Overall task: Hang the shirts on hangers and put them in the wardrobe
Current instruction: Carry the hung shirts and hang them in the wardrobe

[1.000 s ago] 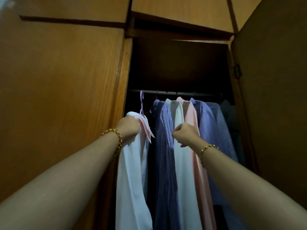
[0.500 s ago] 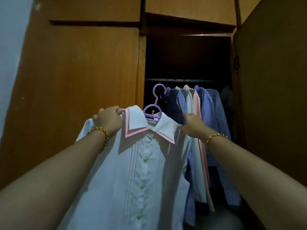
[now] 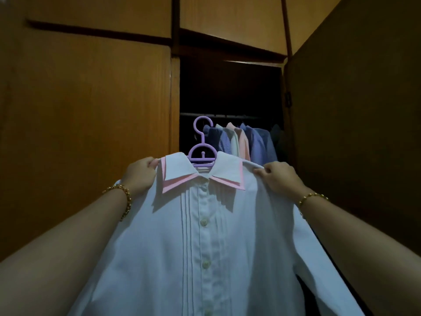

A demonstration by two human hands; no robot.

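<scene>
Two hands hold one white shirt (image 3: 205,247) in the middle of the frame, in front of the open wardrobe (image 3: 230,87). Your left hand (image 3: 141,176) grips the shoulder of the shirt just left of the collar (image 3: 180,169). Its fingers are curled over the top edge of the cloth, so the fingertips are hidden behind it. Your right hand (image 3: 280,179) holds the other shoulder, right of the collar, with bent fingers that pinch a fold of fabric at the shoulder line.

You hold the shirt with its front toward you, and it spreads from the centre down to the bottom edge of the frame. It is buttoned, with pale round buttons (image 3: 203,222) in one line down the middle and thin vertical pleats on both sides of them. The collar has two layers: a white one on top and a pink one under it, which shows as a pink border. One sleeve falls toward the lower right corner.

Inside the neck sits a lilac plastic hanger (image 3: 202,153). Its hook stands upright above the collar, against the dark opening.

Deeper in the wardrobe, right of the hook, other shirts (image 3: 241,142) hang in a tight row under a dark rail (image 3: 227,115): dark blue, blue checked, white, pink and light blue. You wear a gold bracelet (image 3: 124,197) on each wrist. At left is a closed wooden door (image 3: 91,122), and at right an open door (image 3: 353,110) stands in shadow.
</scene>
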